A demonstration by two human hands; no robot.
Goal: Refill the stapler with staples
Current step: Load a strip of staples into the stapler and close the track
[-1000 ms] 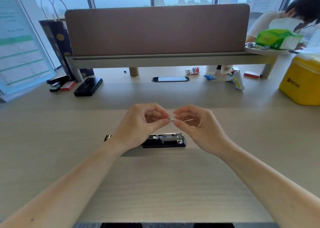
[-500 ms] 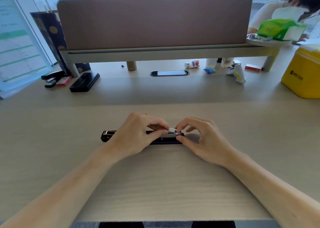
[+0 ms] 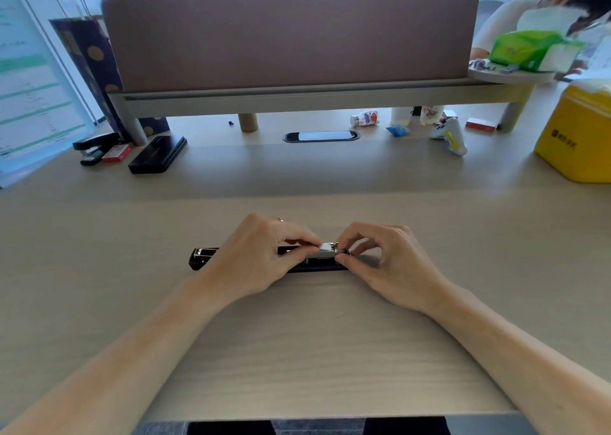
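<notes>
Both forearms reach in from the near edge of the desk (image 3: 297, 352). The black stapler (image 3: 202, 258) lies flat and opened lengthwise across the desk, beneath and between the two hands. The left hand (image 3: 261, 259) covers its middle, thumb and fingers pinched on the silvery staples (image 3: 328, 250) at the metal channel. The right hand (image 3: 386, 262) pinches the same strip from the other end. Farther back, a second stapler (image 3: 92, 145) lies beside a black case (image 3: 158, 154), under the divider panel (image 3: 291, 34).
</notes>
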